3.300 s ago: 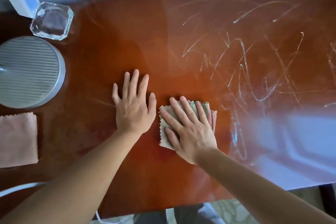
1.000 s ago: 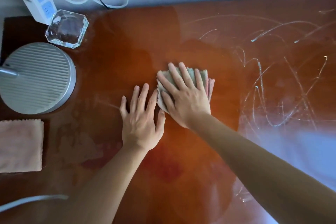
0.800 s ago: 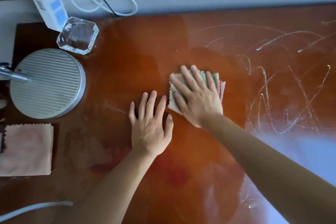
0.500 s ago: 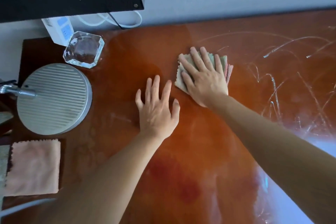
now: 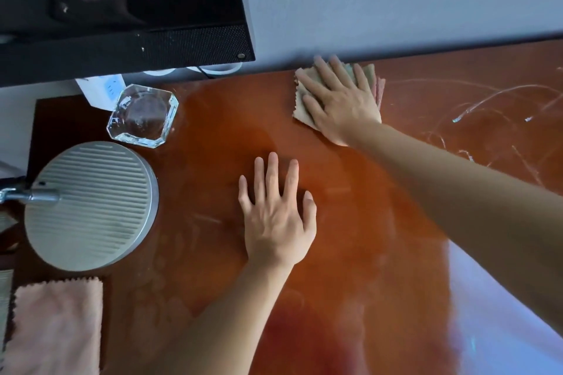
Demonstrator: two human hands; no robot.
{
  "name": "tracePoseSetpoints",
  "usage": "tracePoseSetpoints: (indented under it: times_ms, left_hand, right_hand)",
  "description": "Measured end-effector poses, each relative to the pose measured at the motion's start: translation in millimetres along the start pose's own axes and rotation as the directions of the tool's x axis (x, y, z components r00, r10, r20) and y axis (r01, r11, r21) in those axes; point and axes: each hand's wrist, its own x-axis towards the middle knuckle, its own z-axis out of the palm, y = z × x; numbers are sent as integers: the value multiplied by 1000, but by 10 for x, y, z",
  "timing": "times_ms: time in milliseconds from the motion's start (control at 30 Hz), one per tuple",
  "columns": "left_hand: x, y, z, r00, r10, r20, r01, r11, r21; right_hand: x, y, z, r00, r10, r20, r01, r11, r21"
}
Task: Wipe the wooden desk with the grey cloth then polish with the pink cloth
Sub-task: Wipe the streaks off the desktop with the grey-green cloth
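Note:
The folded grey cloth (image 5: 302, 102) lies at the far edge of the reddish wooden desk (image 5: 219, 143), against the wall. My right hand (image 5: 339, 102) presses flat on it with straight fingers, covering most of it. My left hand (image 5: 275, 213) rests flat on the bare desk nearer to me, fingers spread, holding nothing. The pink cloth (image 5: 56, 327) lies folded at the near left corner. White scribble marks (image 5: 493, 100) cover the desk surface to the right.
A round ribbed metal lamp base (image 5: 91, 207) stands at the left, with a clear glass dish (image 5: 143, 116) behind it. A white power strip (image 5: 105, 91) and a black monitor (image 5: 122, 9) sit at the back left. Bright glare covers the near right.
My right hand has pushed the grey cloth away from me, from the desk's middle up to the far edge by the wall. My left hand has stayed flat on the desk.

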Motion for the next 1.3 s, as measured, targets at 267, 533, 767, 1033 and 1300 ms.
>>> tracePoseSetpoints:
  times_ms: [267, 533, 767, 1033, 1300]
  left_hand:
    - [-13, 1, -11, 1000, 2, 2, -2, 1000, 0]
    - [-10, 7, -16, 1000, 4, -8, -4, 1000, -19]
    - [-12, 0, 2, 1000, 8, -11, -8, 1000, -19]
    - [-3, -4, -1, 1000, 3, -8, -3, 1000, -12]
    - [9, -12, 14, 1000, -8, -12, 8, 1000, -10]
  right_hand:
    - [-1004, -200, 210, 984, -174, 31, 175, 984, -33]
    - [16, 113, -28, 1000, -5, 16, 6, 1000, -27]
    - [-559, -262, 147, 998, -50, -36, 49, 998, -31]
    - [-567, -187, 130, 994, -110, 3, 110, 994, -10]
    - [4, 525, -83, 995, 97, -16, -97, 995, 30]
